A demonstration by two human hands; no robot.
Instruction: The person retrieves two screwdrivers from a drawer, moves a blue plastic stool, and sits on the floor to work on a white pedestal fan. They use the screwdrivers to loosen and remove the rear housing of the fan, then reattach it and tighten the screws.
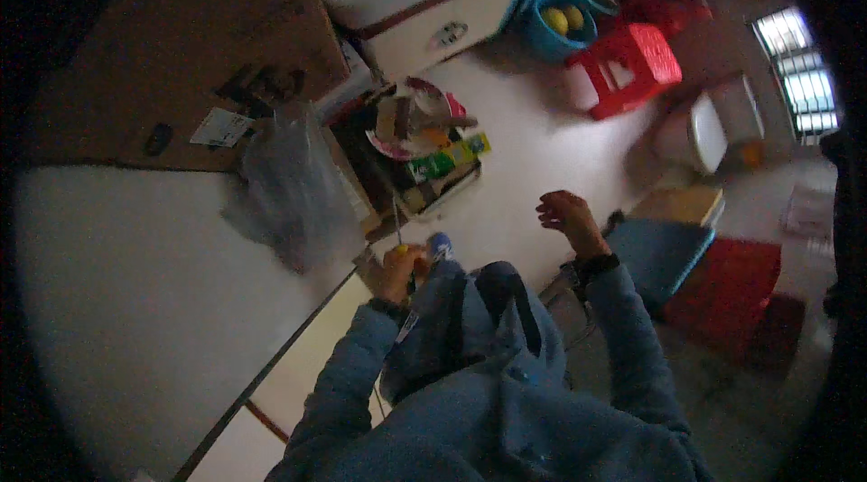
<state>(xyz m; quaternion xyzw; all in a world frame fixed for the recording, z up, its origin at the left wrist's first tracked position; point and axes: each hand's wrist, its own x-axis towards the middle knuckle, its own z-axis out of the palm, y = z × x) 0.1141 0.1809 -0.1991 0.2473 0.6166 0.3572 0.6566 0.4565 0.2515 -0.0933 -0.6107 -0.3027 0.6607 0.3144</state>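
My left hand (396,274) grips a yellow-handled item (402,250) with what looks like a thin rod pointing up from it; the exact shape is unclear. A blue-and-white object (441,244) is just right of that hand, near my legs. My right hand (564,216) hangs over the pale floor (515,157), fingers apart and slightly bent, holding nothing. Beyond my left hand, a low dark box (438,193) holds a green carton (442,157) and a red-and-white round piece (388,139). A crumpled translucent plastic bag (298,193) lies beside it on the left.
At left, cardboard (108,76) borders a white surface (117,283). Farther back are a white cabinet (424,26), a blue bucket (546,40) with yellow items and a red plastic stool (641,76). At right stand white containers (704,134), a blue seat (659,256) and a red object (722,283).
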